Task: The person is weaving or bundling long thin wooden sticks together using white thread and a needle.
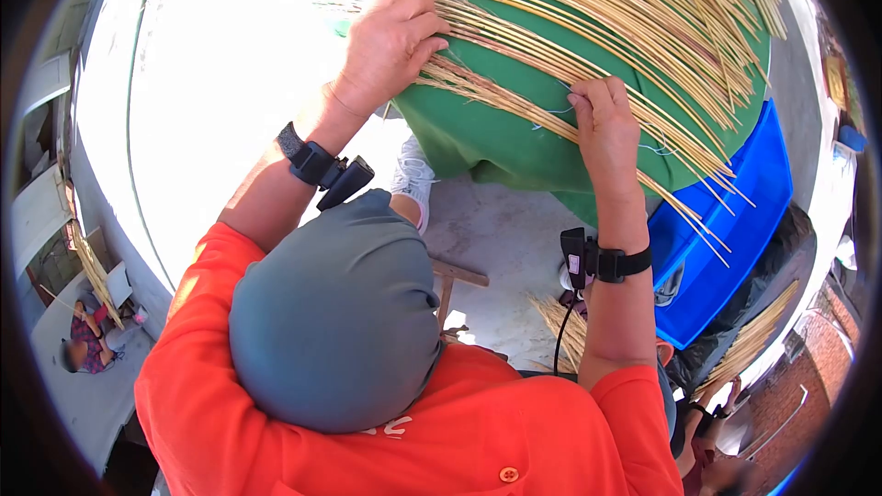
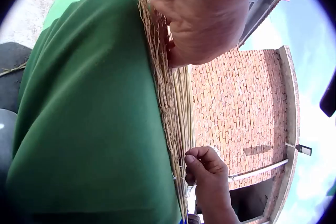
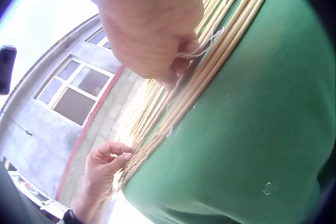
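Long, straw-coloured stalks with feathery tips (image 1: 464, 83) lie across a green cloth (image 1: 487, 142). My left hand (image 1: 390, 46) is at the tip end, its thumb and fingers curled in and pinching some stalks; in the right wrist view that left hand (image 3: 107, 169) meets the feathery ends. Farther along, my right hand (image 1: 606, 133) pinches a thin white string (image 3: 202, 50) between thumb and fingers, close over the stalks. Loose string also crosses the stalks near it. Its fingertips are partly hidden behind the hand in the right wrist view.
More stalks (image 1: 597, 0) cover the far side of the cloth. A blue plastic bin (image 1: 749, 230) stands at the right, beside black plastic and another stalk bundle (image 1: 753, 335). Below are a wooden stool part (image 1: 459, 273) and a white shoe (image 1: 413, 179). Other people sit at both sides.
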A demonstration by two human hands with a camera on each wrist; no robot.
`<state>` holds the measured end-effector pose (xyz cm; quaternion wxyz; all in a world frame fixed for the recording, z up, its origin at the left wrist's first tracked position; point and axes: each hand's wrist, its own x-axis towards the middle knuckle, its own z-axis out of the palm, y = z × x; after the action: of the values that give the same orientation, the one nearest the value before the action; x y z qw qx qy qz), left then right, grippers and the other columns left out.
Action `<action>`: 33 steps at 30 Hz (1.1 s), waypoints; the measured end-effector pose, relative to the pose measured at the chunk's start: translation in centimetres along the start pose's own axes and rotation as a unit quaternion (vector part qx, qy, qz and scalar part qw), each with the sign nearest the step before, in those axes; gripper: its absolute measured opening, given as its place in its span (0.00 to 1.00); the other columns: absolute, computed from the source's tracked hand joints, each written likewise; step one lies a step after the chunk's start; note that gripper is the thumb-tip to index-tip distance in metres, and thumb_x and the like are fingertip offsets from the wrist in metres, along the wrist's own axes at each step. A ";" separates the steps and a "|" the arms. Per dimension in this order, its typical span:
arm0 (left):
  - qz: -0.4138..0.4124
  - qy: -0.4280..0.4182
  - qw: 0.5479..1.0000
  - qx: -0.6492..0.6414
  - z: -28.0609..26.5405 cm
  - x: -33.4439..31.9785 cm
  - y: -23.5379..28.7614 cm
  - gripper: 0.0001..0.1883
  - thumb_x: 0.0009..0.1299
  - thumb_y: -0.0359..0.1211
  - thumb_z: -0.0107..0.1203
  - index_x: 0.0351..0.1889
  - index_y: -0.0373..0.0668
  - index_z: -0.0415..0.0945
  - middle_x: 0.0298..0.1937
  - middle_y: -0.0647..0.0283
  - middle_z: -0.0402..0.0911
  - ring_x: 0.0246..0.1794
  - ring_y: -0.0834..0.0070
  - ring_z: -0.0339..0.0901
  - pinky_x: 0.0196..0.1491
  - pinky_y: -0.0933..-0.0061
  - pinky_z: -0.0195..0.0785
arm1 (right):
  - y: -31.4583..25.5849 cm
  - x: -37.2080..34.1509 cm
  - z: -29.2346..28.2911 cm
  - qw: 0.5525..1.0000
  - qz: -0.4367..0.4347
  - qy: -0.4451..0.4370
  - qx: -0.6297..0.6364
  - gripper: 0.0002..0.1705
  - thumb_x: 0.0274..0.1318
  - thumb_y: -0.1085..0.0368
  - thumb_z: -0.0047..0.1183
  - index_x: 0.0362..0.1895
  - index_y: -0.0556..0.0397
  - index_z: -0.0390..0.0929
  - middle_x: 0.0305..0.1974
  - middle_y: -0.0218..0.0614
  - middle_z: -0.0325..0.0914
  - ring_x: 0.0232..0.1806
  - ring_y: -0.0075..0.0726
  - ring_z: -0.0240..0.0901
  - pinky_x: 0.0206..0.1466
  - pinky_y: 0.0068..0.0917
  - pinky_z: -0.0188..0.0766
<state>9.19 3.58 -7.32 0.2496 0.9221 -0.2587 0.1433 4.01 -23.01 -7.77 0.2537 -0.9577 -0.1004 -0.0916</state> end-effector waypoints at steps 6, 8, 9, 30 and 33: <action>0.010 0.011 1.000 0.012 -0.3 0.0 0.3 0.07 0.50 0.27 0.61 0.28 0.44 0.79 0.38 0.66 0.76 0.40 0.67 0.70 0.41 0.71 0.69 | -0.7 1.4 1.0 1.000 0.001 0.014 -0.010 0.03 0.50 0.66 0.53 0.30 0.46 0.71 0.29 0.33 0.67 0.24 0.43 0.70 0.24 0.35 0.68; 0.013 0.017 1.000 0.013 -0.4 0.0 0.2 0.07 0.50 0.27 0.61 0.28 0.43 0.79 0.38 0.66 0.76 0.40 0.67 0.71 0.41 0.70 0.68 | -0.4 1.6 1.3 1.000 -0.006 0.014 -0.020 0.04 0.50 0.66 0.53 0.30 0.46 0.71 0.29 0.33 0.67 0.24 0.43 0.70 0.24 0.35 0.68; 0.011 0.018 1.000 -0.010 -0.4 -0.2 0.0 0.06 0.50 0.26 0.61 0.27 0.42 0.78 0.39 0.65 0.76 0.39 0.67 0.71 0.41 0.71 0.69 | -0.2 1.6 1.4 0.999 -0.013 0.012 -0.031 0.04 0.50 0.66 0.53 0.30 0.46 0.71 0.29 0.33 0.66 0.24 0.42 0.70 0.23 0.34 0.68; -0.206 0.340 0.856 -0.332 -1.8 -2.5 -5.0 0.08 0.68 0.31 0.51 0.44 0.44 0.70 0.46 0.64 0.74 0.41 0.81 0.70 0.46 0.81 0.63 | -0.5 1.0 1.4 0.999 -0.038 0.013 -0.007 0.04 0.50 0.66 0.52 0.32 0.46 0.72 0.31 0.32 0.67 0.25 0.41 0.70 0.24 0.35 0.68; -0.204 0.341 0.848 -0.350 -2.4 -2.5 -4.6 0.09 0.67 0.29 0.51 0.45 0.42 0.70 0.45 0.64 0.74 0.41 0.82 0.70 0.47 0.82 0.62 | -0.5 1.1 1.4 0.999 -0.029 -0.002 -0.024 0.02 0.51 0.66 0.51 0.31 0.46 0.71 0.31 0.33 0.67 0.25 0.43 0.70 0.24 0.36 0.68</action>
<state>9.36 9.23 -8.08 0.6516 0.6991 0.0039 0.2943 5.13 -21.69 -8.45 0.2280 -0.9603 -0.1269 -0.0992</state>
